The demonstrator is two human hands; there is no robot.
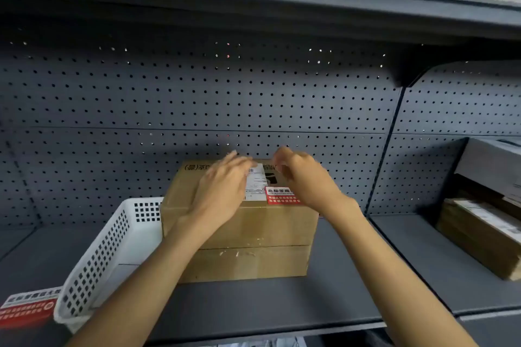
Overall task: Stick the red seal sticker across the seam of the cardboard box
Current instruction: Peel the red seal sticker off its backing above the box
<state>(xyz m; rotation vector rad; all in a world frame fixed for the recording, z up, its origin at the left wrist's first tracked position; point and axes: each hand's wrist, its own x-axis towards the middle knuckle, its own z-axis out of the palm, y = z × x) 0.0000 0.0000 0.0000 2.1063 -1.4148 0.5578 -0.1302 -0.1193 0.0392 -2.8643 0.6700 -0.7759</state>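
Observation:
A brown cardboard box [248, 234] stands on the grey shelf [352, 284] in the middle. On its top lie a white shipping label [256, 186] and a red seal sticker [280, 196] at the front edge. My left hand [222, 191] rests flat on the box top, left of the label, fingers spread. My right hand [303, 175] hovers over the far right of the top with fingers curled, partly covering the red sticker. Whether it pinches anything is hidden.
A white perforated basket [112, 248] sits against the box's left side. A sheet of red seal stickers [28, 307] lies at the lower left. More cardboard boxes [479, 234] fill the shelf bay on the right. Grey pegboard [197, 93] backs the shelf.

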